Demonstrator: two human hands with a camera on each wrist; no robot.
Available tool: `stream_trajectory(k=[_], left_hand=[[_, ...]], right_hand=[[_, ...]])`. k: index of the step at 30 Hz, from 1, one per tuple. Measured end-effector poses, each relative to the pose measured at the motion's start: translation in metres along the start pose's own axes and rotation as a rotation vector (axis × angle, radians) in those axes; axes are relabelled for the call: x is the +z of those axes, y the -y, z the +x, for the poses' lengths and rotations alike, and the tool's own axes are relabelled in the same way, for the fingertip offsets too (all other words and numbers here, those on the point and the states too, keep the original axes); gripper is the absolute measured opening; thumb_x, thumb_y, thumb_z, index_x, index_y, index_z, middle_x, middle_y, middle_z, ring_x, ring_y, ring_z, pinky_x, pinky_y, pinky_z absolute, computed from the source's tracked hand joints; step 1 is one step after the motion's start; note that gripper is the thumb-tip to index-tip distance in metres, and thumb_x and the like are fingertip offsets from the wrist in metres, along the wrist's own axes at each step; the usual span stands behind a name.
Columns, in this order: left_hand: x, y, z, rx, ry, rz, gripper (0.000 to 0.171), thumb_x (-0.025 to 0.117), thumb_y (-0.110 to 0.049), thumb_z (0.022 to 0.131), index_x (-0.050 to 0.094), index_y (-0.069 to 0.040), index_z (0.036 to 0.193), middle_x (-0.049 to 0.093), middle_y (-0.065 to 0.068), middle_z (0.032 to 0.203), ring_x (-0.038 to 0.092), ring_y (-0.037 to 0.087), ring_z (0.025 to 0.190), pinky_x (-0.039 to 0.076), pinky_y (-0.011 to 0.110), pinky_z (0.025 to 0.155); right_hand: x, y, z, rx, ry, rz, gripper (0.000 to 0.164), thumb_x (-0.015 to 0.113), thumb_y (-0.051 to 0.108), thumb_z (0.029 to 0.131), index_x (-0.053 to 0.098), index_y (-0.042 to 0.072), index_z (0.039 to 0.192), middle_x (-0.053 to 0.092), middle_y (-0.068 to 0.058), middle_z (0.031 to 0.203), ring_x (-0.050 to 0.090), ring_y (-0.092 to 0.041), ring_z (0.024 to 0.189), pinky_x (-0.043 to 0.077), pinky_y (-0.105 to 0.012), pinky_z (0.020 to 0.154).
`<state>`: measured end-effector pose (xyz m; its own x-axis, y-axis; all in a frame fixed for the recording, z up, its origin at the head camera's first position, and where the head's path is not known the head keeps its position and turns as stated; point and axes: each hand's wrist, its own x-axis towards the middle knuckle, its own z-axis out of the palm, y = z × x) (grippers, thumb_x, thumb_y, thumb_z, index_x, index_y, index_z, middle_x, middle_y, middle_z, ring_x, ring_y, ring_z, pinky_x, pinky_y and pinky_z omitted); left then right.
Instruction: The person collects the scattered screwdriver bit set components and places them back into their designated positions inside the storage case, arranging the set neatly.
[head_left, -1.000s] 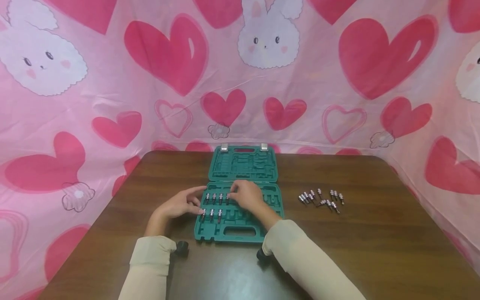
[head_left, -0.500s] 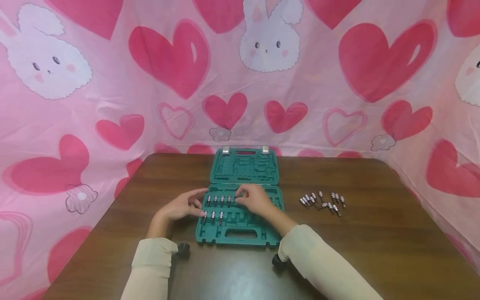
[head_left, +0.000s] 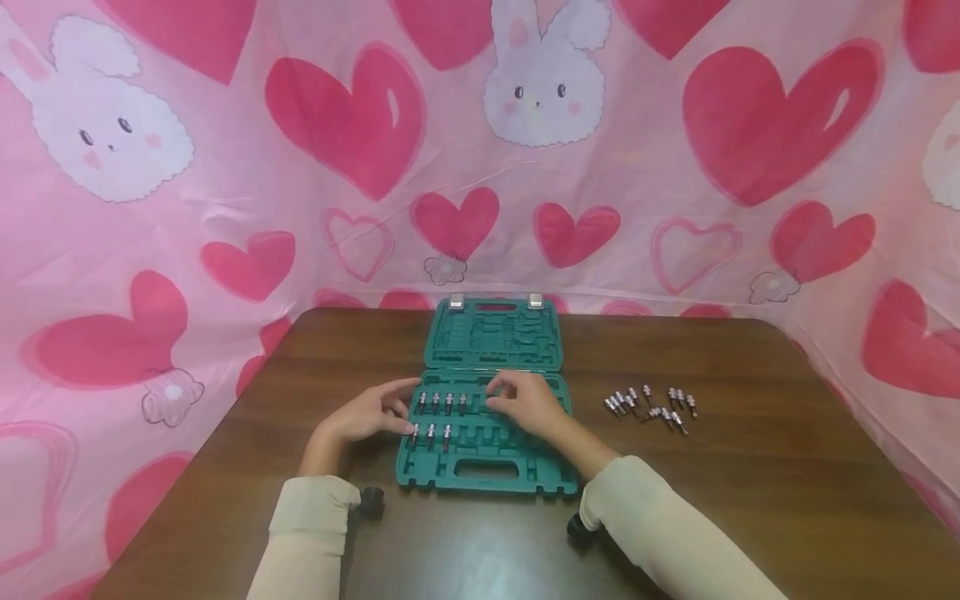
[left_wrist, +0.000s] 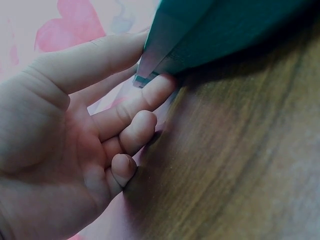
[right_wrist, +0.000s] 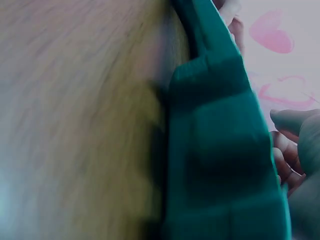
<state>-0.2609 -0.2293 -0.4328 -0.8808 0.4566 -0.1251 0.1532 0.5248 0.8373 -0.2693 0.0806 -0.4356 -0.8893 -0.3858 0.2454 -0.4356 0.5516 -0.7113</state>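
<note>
A green plastic socket-set case (head_left: 486,483) lies open on the table, its lid folded back. In its tray, several chrome bit sockets (head_left: 449,403) stand in the upper row and three bit sockets (head_left: 431,436) in the lower row. My left hand (head_left: 367,414) rests at the case's left edge, thumb on the rim and index finger near the upper corner. In the left wrist view its other fingers are loosely bent beside the case wall (left_wrist: 175,40). Over the tray's right half hovers my right hand (head_left: 528,404), thumb and index apart, nothing seen between them.
To the right of the case, several loose bit sockets (head_left: 648,406) lie scattered on the brown wooden table (head_left: 750,467). The lid (head_left: 493,335) with two metal latches leans back behind the tray. A pink heart-patterned cloth (head_left: 480,167) hangs around the table.
My right hand has let go of the last bit socket in the upper row and moved right, its fingers opening. My left hand stays on the case edge. The head view shifts slightly.
</note>
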Motion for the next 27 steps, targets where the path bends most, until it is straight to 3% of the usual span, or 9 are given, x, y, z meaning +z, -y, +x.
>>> stream_trajectory(k=[16, 27], left_hand=[[-0.001, -0.002, 0.003, 0.01, 0.015, -0.004, 0.083, 0.078, -0.021, 0.082, 0.034, -0.012, 0.151, 0.068, 0.005, 0.097, 0.064, 0.022, 0.09, 0.046, 0.048, 0.094], [-0.001, 0.0, 0.003, -0.004, 0.003, -0.003, 0.083, 0.079, -0.022, 0.081, 0.034, -0.013, 0.151, 0.068, 0.006, 0.095, 0.065, 0.022, 0.086, 0.046, 0.048, 0.093]], right_hand=[[-0.036, -0.009, -0.019, 0.038, -0.048, 0.021, 0.014, 0.074, 0.016, 0.087, 0.071, 0.009, 0.099, 0.057, 0.004, 0.068, 0.052, -0.016, 0.063, 0.045, -0.034, 0.057], [-0.046, -0.025, -0.035, 0.103, -0.057, 0.027, 0.015, 0.075, 0.017, 0.086, 0.07, 0.011, 0.1, 0.058, 0.002, 0.07, 0.053, -0.018, 0.067, 0.046, -0.035, 0.058]])
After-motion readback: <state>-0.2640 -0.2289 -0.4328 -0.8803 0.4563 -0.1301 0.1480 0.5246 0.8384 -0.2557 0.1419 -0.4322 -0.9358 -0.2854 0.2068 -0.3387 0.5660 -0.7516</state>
